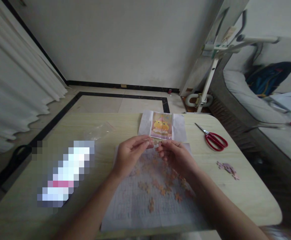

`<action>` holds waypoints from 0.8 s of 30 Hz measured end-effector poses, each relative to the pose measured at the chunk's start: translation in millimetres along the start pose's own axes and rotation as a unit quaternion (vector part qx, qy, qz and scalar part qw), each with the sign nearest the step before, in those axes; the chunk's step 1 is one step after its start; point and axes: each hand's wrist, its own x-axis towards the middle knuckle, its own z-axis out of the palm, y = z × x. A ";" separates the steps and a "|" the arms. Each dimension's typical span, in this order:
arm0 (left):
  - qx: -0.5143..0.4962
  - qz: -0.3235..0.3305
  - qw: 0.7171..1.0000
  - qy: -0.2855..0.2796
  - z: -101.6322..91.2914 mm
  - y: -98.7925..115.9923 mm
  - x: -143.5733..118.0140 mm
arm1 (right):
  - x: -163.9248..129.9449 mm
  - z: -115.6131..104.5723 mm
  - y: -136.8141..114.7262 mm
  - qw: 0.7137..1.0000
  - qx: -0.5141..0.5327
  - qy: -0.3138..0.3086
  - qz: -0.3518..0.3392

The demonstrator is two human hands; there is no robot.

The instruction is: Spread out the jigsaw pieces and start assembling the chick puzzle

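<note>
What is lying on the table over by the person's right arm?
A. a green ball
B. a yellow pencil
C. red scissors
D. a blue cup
C. A pair of red-handled scissors lies flat on the wooden table, off to the side of the right hand, which touches only small puzzle pieces together with the left hand.

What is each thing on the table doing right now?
Left hand: fingers pinched on small puzzle pieces.
Right hand: fingers pinched beside it.
Red-handled scissors: closed, lying flat.
Orange jigsaw pieces: scattered loose on white paper sheet.
Duck picture card: flat, face up.
Purple pieces: clustered apart.
</note>
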 end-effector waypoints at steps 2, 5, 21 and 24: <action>0.011 -0.002 1.000 -0.006 -0.8 -1.3 0.5 | 0.0 -0.5 -0.3 1.000 -0.001 0.002 -0.003; 0.024 -0.004 1.000 -0.006 -1.3 -1.4 0.9 | -0.1 -1.0 -0.3 1.000 -0.006 0.003 -0.007; 0.055 -0.012 0.997 -0.056 2.8 0.2 -2.0 | 0.6 -3.7 5.3 0.997 -0.063 -0.033 -0.013; 0.047 -0.018 0.997 -0.058 2.8 1.2 -2.0 | -0.9 -2.6 5.1 0.997 -0.066 -0.038 -0.018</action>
